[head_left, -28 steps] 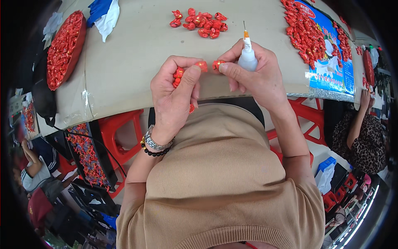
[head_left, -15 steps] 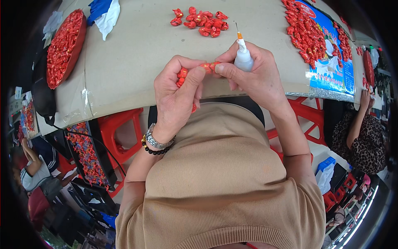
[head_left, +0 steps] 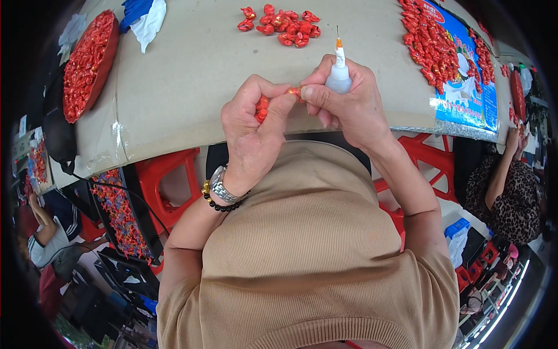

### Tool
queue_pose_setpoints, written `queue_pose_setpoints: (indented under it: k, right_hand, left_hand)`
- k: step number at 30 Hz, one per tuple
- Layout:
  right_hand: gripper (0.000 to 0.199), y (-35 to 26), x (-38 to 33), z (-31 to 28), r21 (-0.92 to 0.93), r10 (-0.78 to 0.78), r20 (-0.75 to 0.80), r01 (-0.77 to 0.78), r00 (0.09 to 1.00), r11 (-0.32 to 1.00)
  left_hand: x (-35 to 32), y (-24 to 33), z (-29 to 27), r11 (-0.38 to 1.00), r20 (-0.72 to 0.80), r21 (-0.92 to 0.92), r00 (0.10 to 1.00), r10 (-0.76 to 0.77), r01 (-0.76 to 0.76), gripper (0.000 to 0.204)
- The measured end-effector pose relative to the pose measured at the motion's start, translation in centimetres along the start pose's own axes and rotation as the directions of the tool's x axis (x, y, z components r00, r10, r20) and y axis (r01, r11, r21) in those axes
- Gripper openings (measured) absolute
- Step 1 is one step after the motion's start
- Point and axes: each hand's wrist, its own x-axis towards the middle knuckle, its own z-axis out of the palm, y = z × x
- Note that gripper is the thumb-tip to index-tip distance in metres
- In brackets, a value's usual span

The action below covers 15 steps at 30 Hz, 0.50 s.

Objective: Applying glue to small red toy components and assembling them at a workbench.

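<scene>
Small shiny red pieces with gold marks (head_left: 263, 109) sit in my left hand (head_left: 253, 125), whose fingers are curled round them. Between the thumb and finger of that hand, one red piece (head_left: 294, 92) is pinched, and the fingertips of my right hand (head_left: 356, 102) press on its other end. My right hand also carries a white squeeze bottle (head_left: 339, 78) with an orange-based needle tip, pointing up and away from me. Beyond my hands, a loose pile of similar red pieces (head_left: 285, 26) lies on the table.
At the left stands a red tray (head_left: 110, 64) heaped with red pieces, near a blue and white cloth (head_left: 148, 26). More pieces lie on a blue printed sheet (head_left: 462, 107) at the right. Red stools (head_left: 168, 186) stand below the table edge. Other people sit at both sides.
My two hands have shifted slightly, and the pinched piece now shows less between the fingertips. The bottle is more upright and a little further right.
</scene>
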Motion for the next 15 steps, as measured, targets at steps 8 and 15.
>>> queue_pose_setpoints:
  k: [8, 15]
  right_hand:
    - [0.011, 0.25, -0.07, -0.22, -0.005, -0.024, 0.005, 0.024, 1.0, 1.0]
    - [0.012, 0.68, -0.06, -0.68, -0.042, -0.039, 0.037, 0.04, 0.999, 0.998]
  left_hand:
    - [-0.11, 0.1, 0.69, 1.0, -0.076, 0.013, 0.997, 0.01, -0.009, 0.009]
    - [-0.04, 0.11, 0.47, 0.999, -0.033, 0.047, 0.999, 0.023, -0.021, 0.009]
